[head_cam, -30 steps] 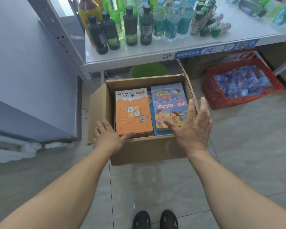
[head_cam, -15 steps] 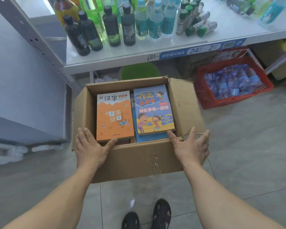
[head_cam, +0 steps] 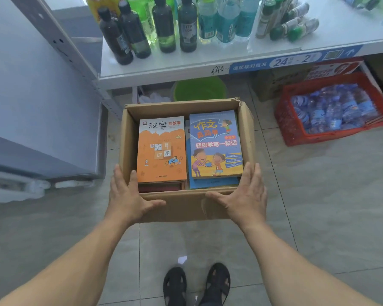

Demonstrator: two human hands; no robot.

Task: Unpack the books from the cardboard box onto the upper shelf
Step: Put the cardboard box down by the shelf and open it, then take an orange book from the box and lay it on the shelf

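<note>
An open cardboard box sits on the tiled floor in front of the white shelf. Inside lie two stacks of books, an orange book on top at the left and a blue book on top at the right. My left hand rests flat against the box's near left corner, fingers straight along the side. My right hand lies flat against the near right corner, thumb across the front wall. Neither hand touches a book.
Several drink bottles crowd the shelf above the box. A red crate of water bottles stands on the floor to the right, a green bucket under the shelf. A grey cabinet borders the left. My sandalled feet are below.
The right box flap, standing up before, now lies down along the side. Both hands moved from the flaps and rim to the box's near corners.
</note>
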